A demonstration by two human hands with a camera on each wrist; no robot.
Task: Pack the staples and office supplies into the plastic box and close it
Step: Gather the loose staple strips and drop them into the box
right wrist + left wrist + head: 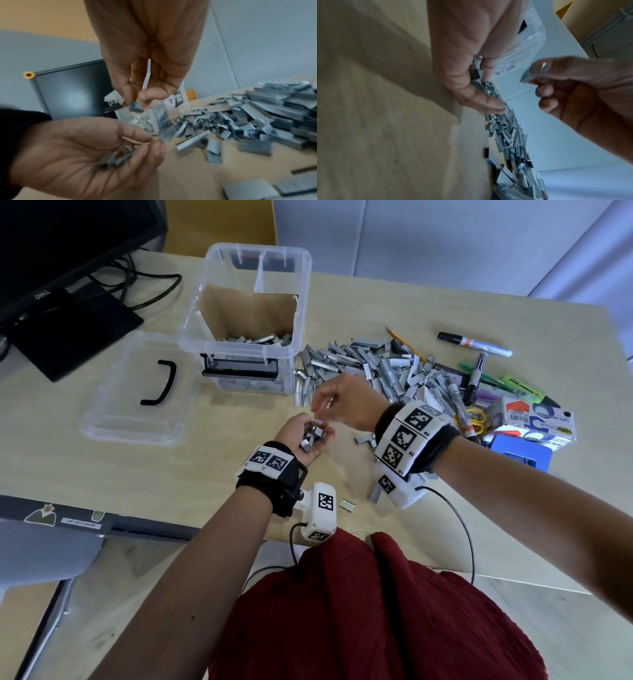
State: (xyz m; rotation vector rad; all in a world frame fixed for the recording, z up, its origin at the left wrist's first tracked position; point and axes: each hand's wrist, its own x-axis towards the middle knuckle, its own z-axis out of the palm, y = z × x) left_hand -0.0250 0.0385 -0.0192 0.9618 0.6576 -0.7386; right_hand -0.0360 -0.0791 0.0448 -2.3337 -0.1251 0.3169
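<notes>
Left hand (pixel 306 440) cupped around loose staple strips (pixel 118 159); right hand (pixel 346 402) pinching one strip (pixel 136 107). Light, slick, brittle: best held by flat sides.

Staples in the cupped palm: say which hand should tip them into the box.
Left. The left hand already cups the staples and sits nearer the box; the right hand pinches just one strip.
</notes>
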